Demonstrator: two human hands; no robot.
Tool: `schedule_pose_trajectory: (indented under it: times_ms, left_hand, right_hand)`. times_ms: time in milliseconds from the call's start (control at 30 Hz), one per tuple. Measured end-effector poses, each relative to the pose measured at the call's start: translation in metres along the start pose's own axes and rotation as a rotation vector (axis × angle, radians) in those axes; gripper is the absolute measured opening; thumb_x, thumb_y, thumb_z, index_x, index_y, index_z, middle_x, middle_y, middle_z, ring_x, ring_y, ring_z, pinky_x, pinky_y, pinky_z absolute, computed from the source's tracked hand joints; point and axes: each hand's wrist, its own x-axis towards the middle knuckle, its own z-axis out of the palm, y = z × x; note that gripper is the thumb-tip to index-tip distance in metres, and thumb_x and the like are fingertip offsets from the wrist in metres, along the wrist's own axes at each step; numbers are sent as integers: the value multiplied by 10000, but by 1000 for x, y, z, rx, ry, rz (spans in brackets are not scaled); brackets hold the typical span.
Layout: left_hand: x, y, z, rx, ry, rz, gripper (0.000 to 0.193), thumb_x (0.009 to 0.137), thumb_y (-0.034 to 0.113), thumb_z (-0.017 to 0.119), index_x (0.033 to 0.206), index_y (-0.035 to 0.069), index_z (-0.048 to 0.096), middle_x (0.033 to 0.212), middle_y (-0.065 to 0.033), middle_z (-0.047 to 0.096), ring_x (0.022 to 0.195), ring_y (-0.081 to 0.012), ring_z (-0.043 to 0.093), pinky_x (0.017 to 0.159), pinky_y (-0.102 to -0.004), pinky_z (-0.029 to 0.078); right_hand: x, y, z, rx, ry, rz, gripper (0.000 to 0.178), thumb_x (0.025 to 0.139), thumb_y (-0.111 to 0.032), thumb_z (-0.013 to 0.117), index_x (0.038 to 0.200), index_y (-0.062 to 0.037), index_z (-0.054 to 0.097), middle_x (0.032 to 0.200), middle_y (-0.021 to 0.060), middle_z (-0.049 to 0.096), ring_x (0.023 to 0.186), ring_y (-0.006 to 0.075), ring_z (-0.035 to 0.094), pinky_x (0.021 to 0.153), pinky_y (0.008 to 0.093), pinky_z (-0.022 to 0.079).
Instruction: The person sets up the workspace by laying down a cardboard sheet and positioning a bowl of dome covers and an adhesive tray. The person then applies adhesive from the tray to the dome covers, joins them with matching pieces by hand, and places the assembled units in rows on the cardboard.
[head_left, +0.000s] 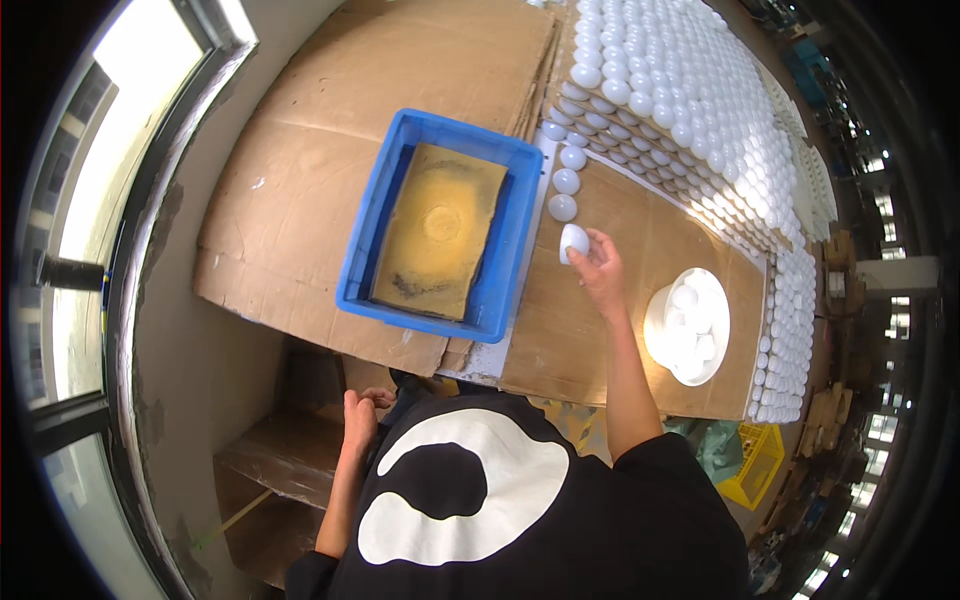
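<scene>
Through the head camera I have the right hand over the cardboard-covered surface, its thumb and fingers closed around one white dome. That dome is tilted, just beyond the near end of a row of domes that runs away toward the large stack of domes; I can't tell whether it touches the cardboard.

My left hand hangs low, off the near edge of the surface, with its fingers partly curled; I can't tell whether anything sits inside them.

Left of the right hand I see a blue tub with a yellowish pad lying in it, a round mark near the pad's middle and dark smudges at its ends. On the other side, near my right forearm, a white bowl holds several loose domes. A yellow crate stands lower, beyond the surface's near edge.
</scene>
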Motion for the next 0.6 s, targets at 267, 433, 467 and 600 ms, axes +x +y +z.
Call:
schedule_pose_trajectory:
  times_ms: [267, 433, 467, 600]
  left_hand:
    - [1, 15, 27, 113, -59, -31, 372, 673, 54, 338, 790, -124, 643, 858, -199, 678, 806, -268, 624, 829, -343, 485]
    - [-2, 17, 35, 180, -36, 6, 378, 675, 65, 342, 795, -116, 651, 834, -194, 675, 777, -263, 627, 792, -338, 494]
    - [-4, 18, 37, 196, -20, 11, 379, 677, 68, 343, 796, -116, 653, 828, -196, 675, 766, -260, 629, 776, -337, 499]
    - [-10, 13, 36, 150, -37, -21, 392, 681, 66, 350, 814, -119, 669, 825, -191, 685, 783, -250, 640, 790, -338, 502]
  right_hand:
    - [36, 103, -13, -698, 224, -48, 585, 735, -283, 748, 1210, -10, 542, 1125, 218, 610, 972, 339, 620, 831, 411, 503]
    - [66, 105, -1, -854, 196, 42, 601, 749, -292, 720, 1252, -53, 496, 1179, 225, 541, 1045, 408, 568, 876, 480, 471]
    - [70, 109, 0, -848, 196, 43, 601, 749, -292, 720, 1252, -53, 496, 1179, 225, 541, 1045, 408, 568, 876, 480, 471]
    - [78, 121, 3, -871, 184, 66, 584, 754, -293, 719, 1226, -59, 468, 1151, 217, 514, 1004, 424, 570, 842, 505, 474]
